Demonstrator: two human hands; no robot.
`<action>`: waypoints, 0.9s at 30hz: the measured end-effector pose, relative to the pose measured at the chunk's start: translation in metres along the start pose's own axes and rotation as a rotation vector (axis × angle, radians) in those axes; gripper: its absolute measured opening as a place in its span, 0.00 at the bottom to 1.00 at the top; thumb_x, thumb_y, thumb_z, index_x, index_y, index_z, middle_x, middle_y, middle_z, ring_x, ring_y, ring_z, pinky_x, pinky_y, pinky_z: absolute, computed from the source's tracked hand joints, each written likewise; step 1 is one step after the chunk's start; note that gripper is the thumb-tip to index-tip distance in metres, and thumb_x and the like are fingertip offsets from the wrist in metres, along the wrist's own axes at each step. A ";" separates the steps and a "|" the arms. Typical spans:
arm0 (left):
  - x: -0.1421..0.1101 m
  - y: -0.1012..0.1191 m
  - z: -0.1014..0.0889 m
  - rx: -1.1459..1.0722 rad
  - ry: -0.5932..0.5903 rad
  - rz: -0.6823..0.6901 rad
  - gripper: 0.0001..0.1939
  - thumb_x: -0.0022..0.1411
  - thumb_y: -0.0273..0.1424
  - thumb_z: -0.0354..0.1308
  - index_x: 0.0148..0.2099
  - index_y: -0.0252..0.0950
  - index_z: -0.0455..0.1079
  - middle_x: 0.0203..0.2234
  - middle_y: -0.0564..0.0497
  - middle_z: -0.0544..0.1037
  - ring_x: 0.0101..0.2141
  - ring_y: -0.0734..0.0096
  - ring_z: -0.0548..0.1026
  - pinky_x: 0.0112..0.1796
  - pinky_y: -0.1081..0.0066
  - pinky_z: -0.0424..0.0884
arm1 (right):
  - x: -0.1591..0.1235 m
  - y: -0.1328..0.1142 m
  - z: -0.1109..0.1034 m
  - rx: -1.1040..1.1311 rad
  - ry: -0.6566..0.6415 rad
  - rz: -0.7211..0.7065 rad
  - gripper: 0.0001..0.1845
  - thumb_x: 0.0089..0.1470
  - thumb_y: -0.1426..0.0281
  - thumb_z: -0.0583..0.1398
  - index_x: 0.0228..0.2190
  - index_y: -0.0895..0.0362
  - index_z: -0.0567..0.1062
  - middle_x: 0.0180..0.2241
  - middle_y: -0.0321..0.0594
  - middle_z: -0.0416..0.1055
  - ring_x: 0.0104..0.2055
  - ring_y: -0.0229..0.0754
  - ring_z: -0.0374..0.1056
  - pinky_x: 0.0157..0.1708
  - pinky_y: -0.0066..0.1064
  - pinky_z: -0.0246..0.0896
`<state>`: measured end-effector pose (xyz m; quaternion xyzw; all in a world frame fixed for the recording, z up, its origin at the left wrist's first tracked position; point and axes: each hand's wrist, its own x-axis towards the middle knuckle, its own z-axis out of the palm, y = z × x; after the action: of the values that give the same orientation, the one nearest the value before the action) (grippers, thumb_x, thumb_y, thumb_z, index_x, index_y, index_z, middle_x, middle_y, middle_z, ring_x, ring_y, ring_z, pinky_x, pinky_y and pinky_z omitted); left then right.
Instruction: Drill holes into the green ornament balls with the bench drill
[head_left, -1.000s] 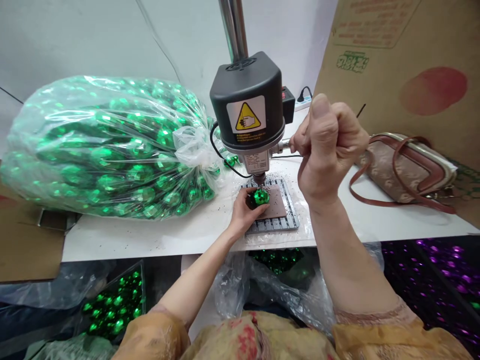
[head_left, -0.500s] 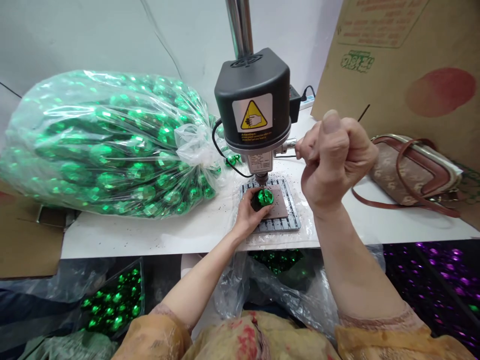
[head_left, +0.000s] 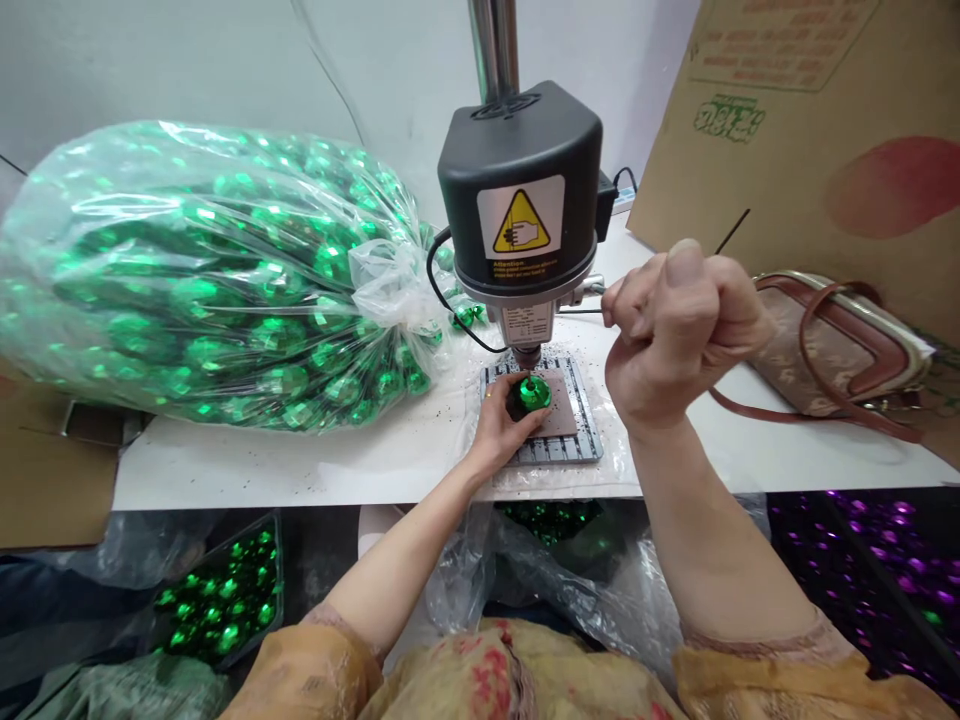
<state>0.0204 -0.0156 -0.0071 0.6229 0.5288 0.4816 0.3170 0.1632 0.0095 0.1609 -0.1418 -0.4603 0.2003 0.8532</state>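
The person's left hand (head_left: 499, 428) is clamped on a shiny green faceted ball (head_left: 535, 394), gripping it from the left side with the thumb toward the person and the fingers curving around the far side. The ball sits on a flat brown square pad (head_left: 561, 412), directly beneath the dark metal chuck (head_left: 527, 356) of a black-housed drill press (head_left: 521, 150), and the thin bit reaches the top of the ball; how deep it goes cannot be told. The pad lies on a grey slotted metal base plate (head_left: 589, 448), with dark specks scattered over and around it. The right hand (head_left: 686, 335) is raised beside the machine, its fingers curled tight around the silver metal lever (head_left: 592, 287) that juts from the press; the gripped part is hidden by the fist. A yellow triangular warning label (head_left: 521, 228) faces the person from the black housing. At the left of the white surface (head_left: 300, 478) lies a large knotted clear plastic bag (head_left: 217, 285) packed with green faceted balls, and a few loose green balls (head_left: 469, 316) rest near its knot. At the right, a beige and brown patterned handbag (head_left: 832, 350) stands before a big brown cardboard box (head_left: 780, 150). Below the surface's edge, shiny purple pieces (head_left: 892, 545) show at the right and more green balls (head_left: 225, 605) at the left.
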 end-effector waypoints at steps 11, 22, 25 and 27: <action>-0.001 -0.003 0.001 -0.004 -0.003 0.013 0.30 0.57 0.39 0.72 0.59 0.40 0.68 0.51 0.43 0.76 0.53 0.52 0.74 0.54 0.56 0.71 | -0.006 0.008 -0.009 0.014 -0.067 -0.132 0.30 0.60 0.68 0.59 0.17 0.58 0.46 0.14 0.29 0.45 0.17 0.26 0.45 0.18 0.28 0.45; -0.001 -0.002 0.001 -0.012 0.002 0.011 0.29 0.57 0.39 0.72 0.58 0.40 0.68 0.50 0.44 0.76 0.52 0.51 0.74 0.54 0.54 0.70 | -0.014 0.017 -0.018 0.046 -0.123 -0.263 0.27 0.61 0.71 0.57 0.18 0.59 0.47 0.14 0.28 0.39 0.17 0.24 0.46 0.21 0.24 0.53; 0.000 -0.004 0.002 -0.028 0.001 0.013 0.30 0.57 0.40 0.72 0.58 0.41 0.68 0.51 0.43 0.76 0.52 0.51 0.74 0.54 0.54 0.70 | -0.016 0.020 -0.020 0.068 -0.124 -0.302 0.26 0.61 0.73 0.56 0.19 0.59 0.47 0.14 0.28 0.40 0.16 0.24 0.47 0.22 0.24 0.54; 0.000 -0.005 0.003 -0.041 0.006 0.019 0.30 0.57 0.40 0.73 0.58 0.41 0.68 0.51 0.43 0.76 0.52 0.51 0.74 0.54 0.54 0.70 | -0.020 0.022 -0.022 0.085 -0.133 -0.310 0.25 0.60 0.75 0.56 0.19 0.59 0.47 0.14 0.27 0.42 0.16 0.24 0.47 0.22 0.25 0.54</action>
<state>0.0212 -0.0143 -0.0125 0.6199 0.5140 0.4969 0.3235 0.1675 0.0184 0.1250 -0.0197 -0.5230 0.0946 0.8468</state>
